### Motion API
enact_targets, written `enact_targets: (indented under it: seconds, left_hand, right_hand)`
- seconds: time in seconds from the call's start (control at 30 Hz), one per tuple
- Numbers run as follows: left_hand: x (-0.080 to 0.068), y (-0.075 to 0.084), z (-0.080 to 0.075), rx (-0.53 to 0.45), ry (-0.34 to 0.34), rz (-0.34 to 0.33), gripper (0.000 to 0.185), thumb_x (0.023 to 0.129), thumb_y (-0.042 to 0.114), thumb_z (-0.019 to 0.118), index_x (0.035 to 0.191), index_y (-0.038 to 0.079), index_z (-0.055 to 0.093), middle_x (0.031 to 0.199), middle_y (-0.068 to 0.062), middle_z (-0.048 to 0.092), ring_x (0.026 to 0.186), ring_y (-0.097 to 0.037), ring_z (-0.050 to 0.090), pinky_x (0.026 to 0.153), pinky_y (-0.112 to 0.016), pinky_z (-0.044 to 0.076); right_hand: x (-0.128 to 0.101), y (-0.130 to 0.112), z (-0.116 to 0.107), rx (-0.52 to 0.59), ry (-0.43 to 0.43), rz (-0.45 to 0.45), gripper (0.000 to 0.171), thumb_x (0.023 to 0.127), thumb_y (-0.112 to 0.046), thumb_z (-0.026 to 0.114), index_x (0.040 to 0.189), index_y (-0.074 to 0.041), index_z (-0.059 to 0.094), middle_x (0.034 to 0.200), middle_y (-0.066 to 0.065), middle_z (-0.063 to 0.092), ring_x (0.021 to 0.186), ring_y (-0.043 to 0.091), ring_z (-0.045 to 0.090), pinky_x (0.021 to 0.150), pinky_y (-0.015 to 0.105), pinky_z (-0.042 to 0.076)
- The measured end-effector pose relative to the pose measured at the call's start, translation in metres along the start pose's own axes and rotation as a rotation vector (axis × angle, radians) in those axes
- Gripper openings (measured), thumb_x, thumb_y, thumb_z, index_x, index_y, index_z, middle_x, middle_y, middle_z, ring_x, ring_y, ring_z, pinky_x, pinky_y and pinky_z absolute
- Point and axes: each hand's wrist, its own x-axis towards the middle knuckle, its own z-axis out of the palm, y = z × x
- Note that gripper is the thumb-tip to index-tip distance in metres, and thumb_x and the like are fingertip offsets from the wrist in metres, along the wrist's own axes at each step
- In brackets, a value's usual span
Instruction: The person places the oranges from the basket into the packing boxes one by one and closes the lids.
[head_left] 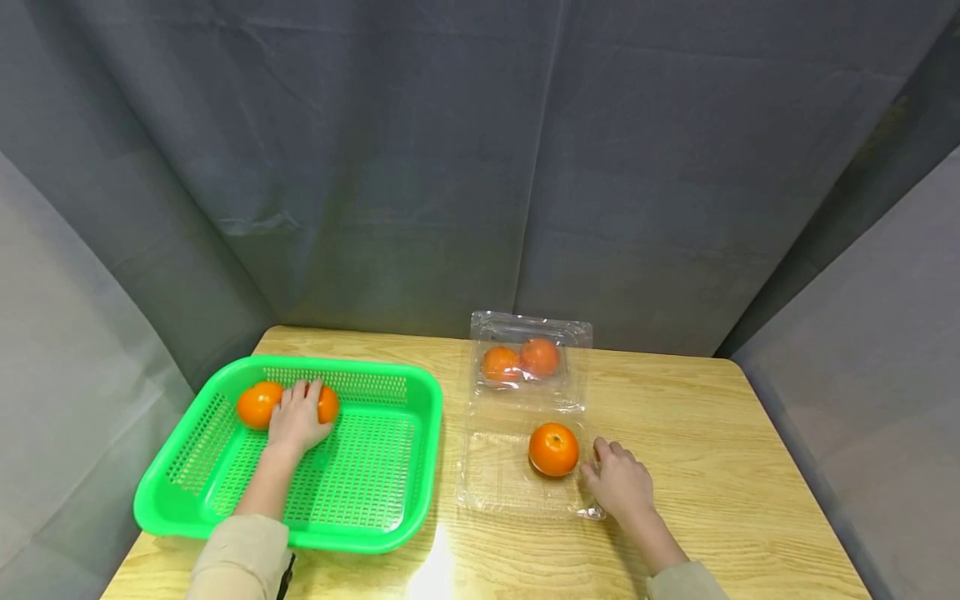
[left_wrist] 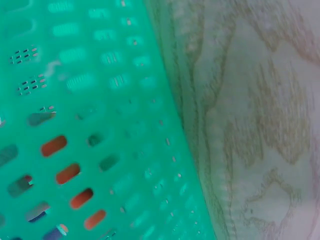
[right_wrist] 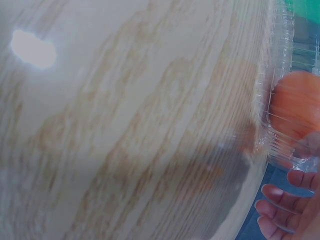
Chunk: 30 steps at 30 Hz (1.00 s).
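Note:
In the green basket (head_left: 375, 540), my left hand (head_left: 298, 421) reaches down over an orange (head_left: 328, 405), its fingers curled round the fruit. Another orange (head_left: 258, 406) lies just left of that hand. Orange colour shows through the basket's slots in the left wrist view, where the hand itself is not seen. My right hand (head_left: 621, 482) is at the right edge of a clear plastic clamshell box (head_left: 495, 483), fingers loosely bent and holding nothing. Within the box's near half sits one orange (head_left: 553, 450), left of the right hand's fingertips.
Two more oranges (head_left: 501, 365) show through the clamshell's raised far half, the lid side, at the back. The wooden table (head_left: 712, 467) runs to a dark grey curtain (head_left: 420, 167) behind, with light panels at both sides.

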Motion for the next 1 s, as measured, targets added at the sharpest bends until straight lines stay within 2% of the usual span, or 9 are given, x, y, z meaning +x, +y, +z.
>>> enact_targets:
  seconds: [0.5,0.8,1.0]
  left_hand:
    - [-0.0024,-0.0006,0.0011,-0.039,0.038,0.017,0.075,0.069,0.017,0.075,0.131,-0.003,0.038,0.122,-0.03,0.037,0.108,-0.046,0.034,0.08,-0.057,0.039]
    - [-0.0033,0.0006,-0.0021,-0.069,0.056,-0.001,0.076,0.068,0.016,0.076,0.13,-0.004,0.038,0.121,-0.03,0.037,0.103,-0.046,0.036,0.076,-0.057,0.04]
    - [-0.0026,0.0027,-0.0047,-0.079,0.099,0.018,0.076,0.067,0.017,0.076,0.129,-0.004,0.039,0.121,-0.03,0.038,0.104,-0.047,0.037,0.077,-0.058,0.04]
  right_hand:
    - [-0.0007,0.0012,0.0021,0.001,0.004,0.0,0.023,0.08,-0.03,0.062,0.088,-0.009,0.053,0.077,0.006,0.052,0.064,0.023,0.051,0.051,0.038,0.042]
    - [0.0,0.0016,0.0023,-0.005,0.002,-0.003,0.023,0.08,-0.029,0.062,0.088,-0.009,0.053,0.077,0.007,0.053,0.064,0.024,0.051,0.05,0.038,0.042]
    - [0.0003,0.0013,0.0022,-0.007,0.0,-0.002,0.022,0.08,-0.029,0.061,0.087,-0.009,0.052,0.076,0.007,0.052,0.064,0.024,0.051,0.05,0.038,0.042]
